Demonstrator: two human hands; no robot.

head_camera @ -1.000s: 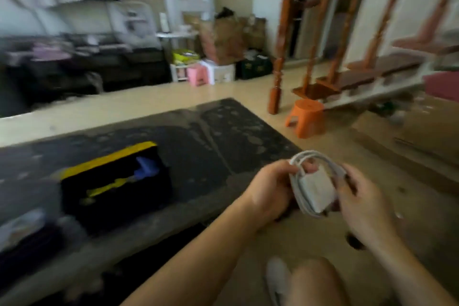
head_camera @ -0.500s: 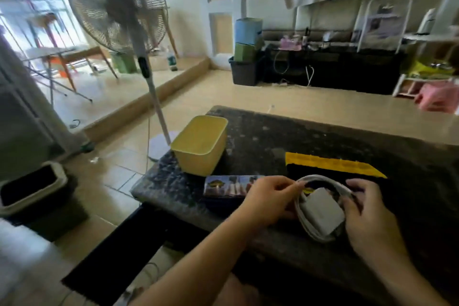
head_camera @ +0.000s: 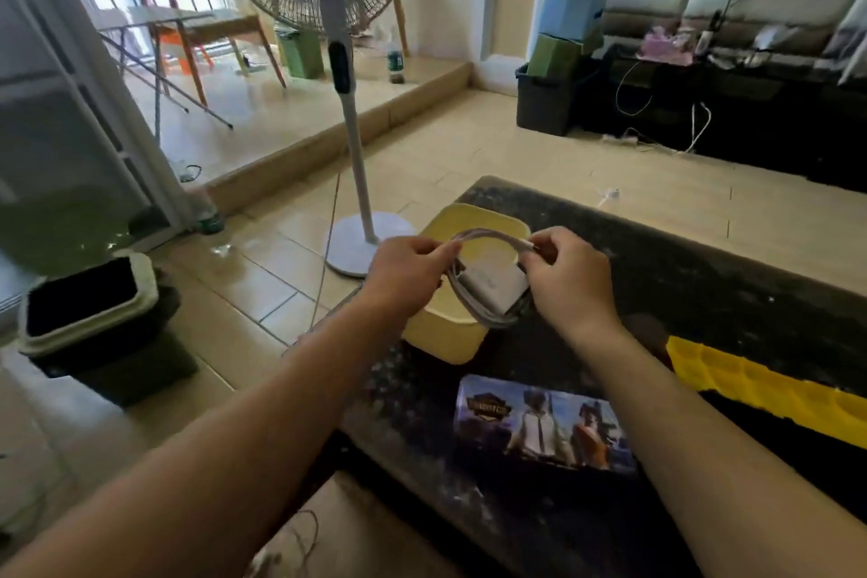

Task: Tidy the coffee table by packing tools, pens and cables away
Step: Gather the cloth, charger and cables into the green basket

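Observation:
A white charger brick with its grey-white cable coiled round it (head_camera: 490, 284) hangs just above the open yellow bin (head_camera: 443, 338) at the left end of the dark coffee table (head_camera: 732, 291). My left hand (head_camera: 406, 270) pinches the left side of the coil. My right hand (head_camera: 570, 272) pinches the cable's end at the top right of the coil. A printed pencil case (head_camera: 544, 422) lies flat on the table in front of the bin. The yellow-edged black toolbox (head_camera: 769, 394) sits at the right.
A standing fan (head_camera: 349, 108) rises from the floor just beyond the bin. A dark waste bin (head_camera: 94, 319) stands on the tiles at the left. A black cabinet with boxes and cables (head_camera: 703, 103) lines the far wall. A raised step (head_camera: 338, 127) runs behind the fan.
My view swung left from the table's right end to its left end. Both hands carried the coiled charger from in front of the toolbox to over the yellow bin.

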